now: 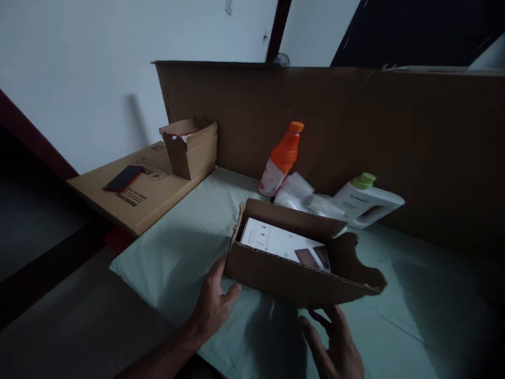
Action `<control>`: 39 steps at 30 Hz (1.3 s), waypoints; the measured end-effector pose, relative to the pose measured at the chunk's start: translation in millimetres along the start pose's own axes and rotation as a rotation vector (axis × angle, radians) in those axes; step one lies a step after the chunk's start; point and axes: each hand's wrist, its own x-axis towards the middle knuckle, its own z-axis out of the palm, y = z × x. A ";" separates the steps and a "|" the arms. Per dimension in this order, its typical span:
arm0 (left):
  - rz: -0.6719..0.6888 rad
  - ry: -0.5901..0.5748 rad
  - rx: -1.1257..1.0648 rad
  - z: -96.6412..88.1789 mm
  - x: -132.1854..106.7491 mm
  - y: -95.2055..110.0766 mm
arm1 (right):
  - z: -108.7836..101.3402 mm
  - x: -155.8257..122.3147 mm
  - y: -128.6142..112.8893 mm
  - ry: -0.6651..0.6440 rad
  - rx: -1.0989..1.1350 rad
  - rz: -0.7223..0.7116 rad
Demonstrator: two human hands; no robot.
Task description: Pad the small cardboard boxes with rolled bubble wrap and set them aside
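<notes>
An open, torn cardboard box (292,276) sits on the pale green cloth (185,242), with a white printed sheet or flat carton (276,243) lying inside it. My left hand (213,302) is open, fingers spread, its thumb and fingertips touching the box's near left corner. My right hand (335,345) is open too, palm up just below the box's near right edge, fingers reaching under it without a grip.
An orange bottle (281,160), clear plastic wrap (303,197) and a white jug with a green cap (365,202) stand behind the box against a tall cardboard wall (355,131). At left, a flat carton (134,192) carries a dark phone (123,178) and a small open box (191,147).
</notes>
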 end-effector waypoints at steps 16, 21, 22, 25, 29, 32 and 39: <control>0.072 0.762 0.191 -217.6 76.3 -10.8 | 252.9 164.7 -202.7 -0.376 0.302 -0.715; 0.004 0.840 0.214 -244.0 78.7 -40.0 | 319.5 180.1 -220.1 -0.460 0.242 -0.743; 0.008 0.834 0.213 -243.2 79.6 -44.6 | 326.2 181.9 -220.3 -0.458 0.223 -0.739; 0.036 0.792 0.189 -235.7 87.0 -55.6 | 335.8 186.8 -219.0 -0.461 0.151 -0.712; 0.029 0.745 0.128 -222.9 106.9 -66.3 | 337.6 194.8 -217.2 -0.532 0.054 -0.721; 0.035 0.699 0.076 -212.6 122.3 -71.1 | 338.6 203.7 -218.3 -0.608 -0.002 -0.762; -0.024 0.697 -0.026 -204.9 131.8 -72.2 | 332.9 208.9 -221.3 -0.690 -0.091 -0.855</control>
